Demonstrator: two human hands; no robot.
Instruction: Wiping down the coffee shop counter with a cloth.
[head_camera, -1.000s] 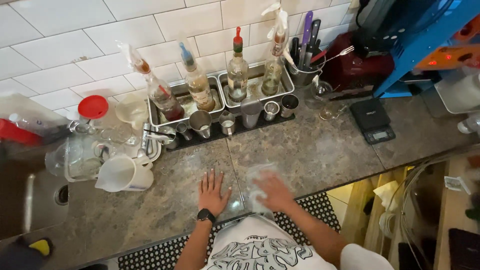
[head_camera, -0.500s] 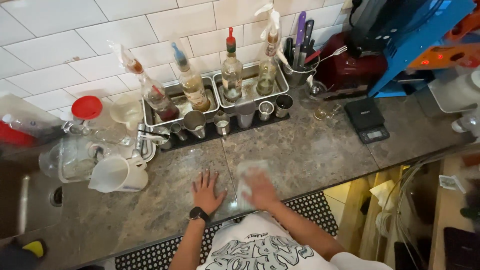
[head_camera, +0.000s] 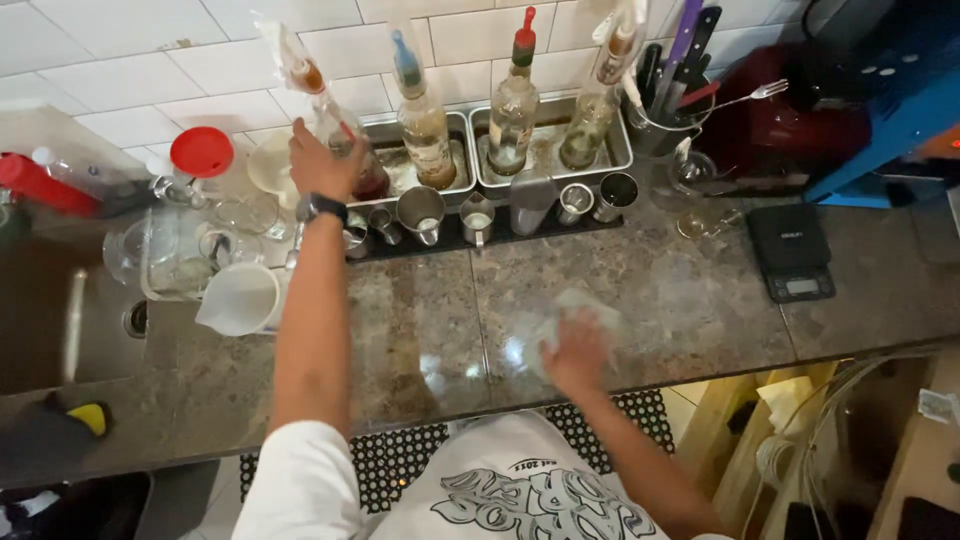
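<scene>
Head view: the left hand (head_camera: 320, 165) reaches out to about eleven o'clock, fingers curled around the lower body of a wrapped-spout bottle with dark red liquid (head_camera: 345, 150) that stands at the left end of a steel tray (head_camera: 460, 190) against the tiled wall; a black wristwatch (head_camera: 320, 208) sits on that wrist. The right hand (head_camera: 575, 350), at about one o'clock and close to the body, lies flat with its palm pressed on a pale cloth (head_camera: 570, 320) spread on the stone counter (head_camera: 420, 330). At twelve o'clock a row of metal jiggers (head_camera: 475, 215) stands on a black mat. A white jug (head_camera: 240, 298) is at ten o'clock, a black scale (head_camera: 792, 250) at two o'clock.
</scene>
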